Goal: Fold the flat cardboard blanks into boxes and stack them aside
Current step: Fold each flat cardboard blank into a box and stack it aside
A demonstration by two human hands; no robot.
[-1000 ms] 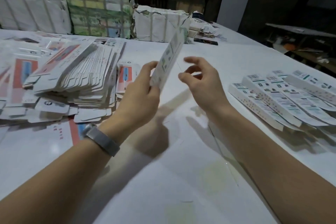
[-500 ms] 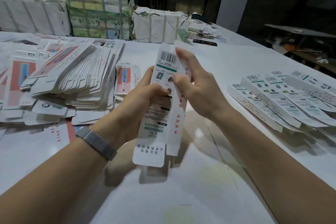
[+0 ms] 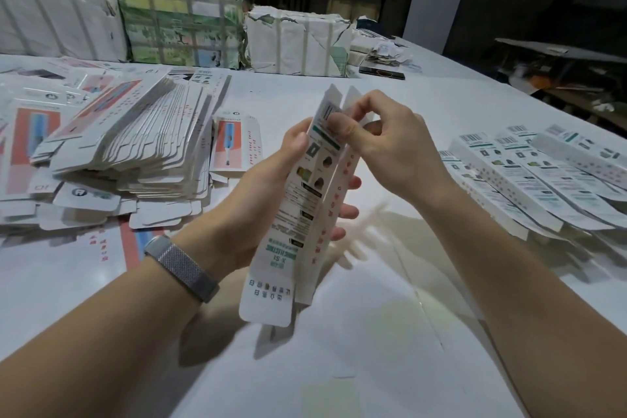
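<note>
Cardboard blank [image 3: 307, 200] stood upright above the tabletop [image 3: 390, 349], right of the flat stack [image 3: 135, 146]. My left hand [image 3: 268, 204] gripped its middle; right hand [image 3: 390, 149] pinched the top flaps. Judged light, thin, crease-prone: hold along edges.

A second ago the left hand [image 3: 268, 193] alone held the blank [image 3: 307, 200] edge-on above the table, the right hand [image 3: 390, 149] apart with loose fingers. Since then the blank has turned its printed face toward the camera and opened into a long sleeve, and the right hand's thumb and fingers have closed on its top flaps.
</note>
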